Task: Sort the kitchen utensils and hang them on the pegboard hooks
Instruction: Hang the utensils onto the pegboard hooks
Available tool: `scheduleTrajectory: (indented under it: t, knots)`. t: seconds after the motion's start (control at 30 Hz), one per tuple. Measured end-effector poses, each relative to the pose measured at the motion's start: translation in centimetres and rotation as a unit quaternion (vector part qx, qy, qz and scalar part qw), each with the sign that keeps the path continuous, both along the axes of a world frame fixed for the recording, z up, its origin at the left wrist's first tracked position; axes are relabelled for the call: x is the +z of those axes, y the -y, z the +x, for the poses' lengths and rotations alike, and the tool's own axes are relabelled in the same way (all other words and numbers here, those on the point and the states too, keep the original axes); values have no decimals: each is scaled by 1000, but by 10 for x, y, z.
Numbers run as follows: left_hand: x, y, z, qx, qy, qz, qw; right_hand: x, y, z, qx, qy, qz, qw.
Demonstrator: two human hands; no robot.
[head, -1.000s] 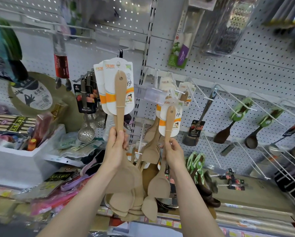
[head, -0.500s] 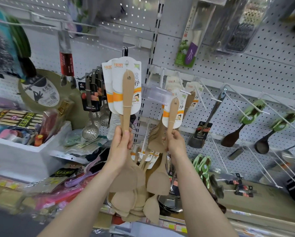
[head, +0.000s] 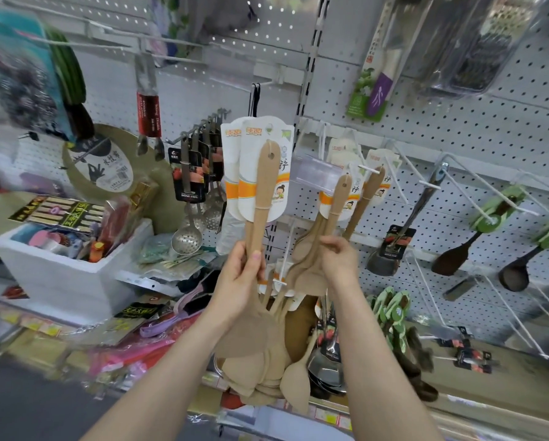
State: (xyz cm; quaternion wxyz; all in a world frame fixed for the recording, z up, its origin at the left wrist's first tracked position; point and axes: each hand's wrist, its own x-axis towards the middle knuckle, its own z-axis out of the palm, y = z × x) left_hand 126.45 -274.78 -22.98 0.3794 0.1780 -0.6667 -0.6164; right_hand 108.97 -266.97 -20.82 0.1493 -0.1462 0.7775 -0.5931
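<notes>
wooden spatulas (head: pixel 262 198) in left hand (head: pixel 239 275), right hand (head: pixel 340 259)

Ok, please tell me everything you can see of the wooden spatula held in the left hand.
The wooden spatula looks like pale, plain wood, with a long handle, a hole near its top and a broad blade. It stands upright, handle up, in front of the pegboard. A thin band ties it to a white card with an orange stripe. The left hand grips the lower handle; more such spatulas lie behind it.
</notes>
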Motion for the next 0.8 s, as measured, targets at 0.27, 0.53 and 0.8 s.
scheduleTrajectory:
  t: [0.27,0.53,0.8]
  knots:
    - [-2,-23,-5,-28,-14,6,1000,33,-21,97,174,-17,-119,977]
    - [1,-34,-4,-72,-28,100,992,28,-21,104,77,-137,-74,985]
    - [5,-32,0,20,-22,64,997,17,-53,98,68,-96,-90,989]
